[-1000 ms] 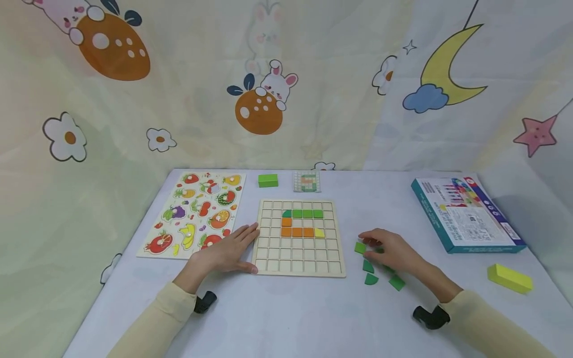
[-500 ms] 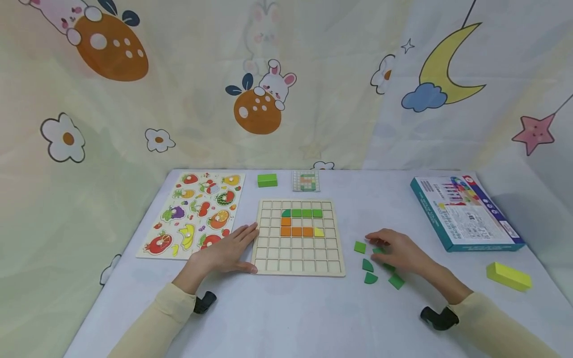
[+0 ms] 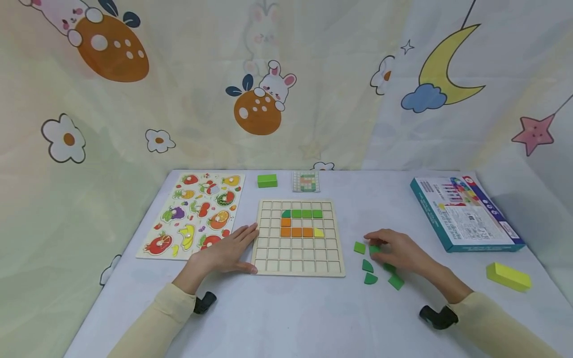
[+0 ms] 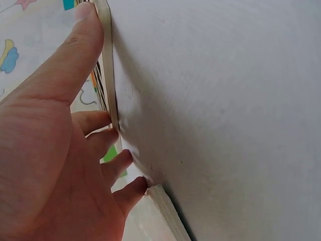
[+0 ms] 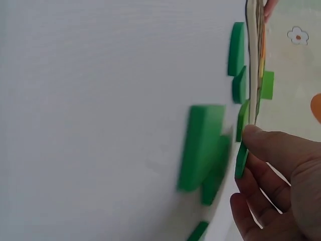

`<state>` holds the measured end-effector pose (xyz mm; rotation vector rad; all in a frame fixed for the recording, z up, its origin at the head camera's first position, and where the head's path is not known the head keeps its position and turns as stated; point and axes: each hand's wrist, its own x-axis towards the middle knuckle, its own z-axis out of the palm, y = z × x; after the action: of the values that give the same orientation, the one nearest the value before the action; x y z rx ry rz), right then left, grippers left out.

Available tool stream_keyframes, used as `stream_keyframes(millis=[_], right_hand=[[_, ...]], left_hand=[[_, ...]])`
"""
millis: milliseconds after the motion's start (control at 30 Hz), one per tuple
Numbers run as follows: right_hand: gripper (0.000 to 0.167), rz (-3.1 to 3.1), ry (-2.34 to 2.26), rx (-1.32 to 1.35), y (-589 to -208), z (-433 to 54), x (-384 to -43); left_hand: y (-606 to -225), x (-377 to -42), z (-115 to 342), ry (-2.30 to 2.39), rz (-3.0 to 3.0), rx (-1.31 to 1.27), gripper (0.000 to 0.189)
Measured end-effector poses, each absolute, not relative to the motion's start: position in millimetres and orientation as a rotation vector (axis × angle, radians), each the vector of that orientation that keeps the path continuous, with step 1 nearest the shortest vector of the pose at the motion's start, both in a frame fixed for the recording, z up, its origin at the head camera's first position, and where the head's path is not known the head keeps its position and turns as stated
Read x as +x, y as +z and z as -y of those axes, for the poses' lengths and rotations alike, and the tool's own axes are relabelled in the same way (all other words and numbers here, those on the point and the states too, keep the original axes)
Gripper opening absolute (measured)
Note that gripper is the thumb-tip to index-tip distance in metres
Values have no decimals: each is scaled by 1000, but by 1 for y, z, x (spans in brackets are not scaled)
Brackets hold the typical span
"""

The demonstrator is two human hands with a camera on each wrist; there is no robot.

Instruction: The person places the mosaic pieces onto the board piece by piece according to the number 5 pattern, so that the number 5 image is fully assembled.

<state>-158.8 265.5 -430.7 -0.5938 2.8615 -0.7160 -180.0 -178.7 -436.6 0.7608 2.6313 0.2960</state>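
Observation:
My left hand rests beside the wooden grid board, its thumb and fingertips touching the board's left edge. On the board lie one dark green corner piece, a row of green squares, several orange squares and a yellow piece. Right of the board, my right hand pinches a green tile between thumb and fingers. Around that hand lie a light green square, two dark green quarter-round pieces and another green square. A further green piece is partly hidden under the hand.
A fruit puzzle board lies at the left, beside the left hand. Behind the grid board are a green block and a small pattern card. At the right stand a flat box and a yellow block.
My right hand has drawn back slightly to the right, away from the light green square, and now has a green tile between thumb and fingers. The left hand stays put.

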Motion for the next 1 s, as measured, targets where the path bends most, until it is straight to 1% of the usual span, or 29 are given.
stream_keyframes(millis=[233,433,567,733,1000], right_hand=[[49,-2853,-746,-634,-422,-224,-172],[47,-2804,-766,-776,-421,-185,-181],[43,-2779,-753,-816,-424,-165,-185],[41,-2773,-734,-820,-429,-151,-188],[42,-2806,-694,-843,-435,-146,-189]], left_hand=[[-435,-180,180,295,-2626,769,102],[-436,-180,180,298,-2617,775,102],[-437,-180,179,310,-2614,778,102],[-438,-180,178,317,-2609,786,102],[-437,-180,180,305,-2625,810,101]])
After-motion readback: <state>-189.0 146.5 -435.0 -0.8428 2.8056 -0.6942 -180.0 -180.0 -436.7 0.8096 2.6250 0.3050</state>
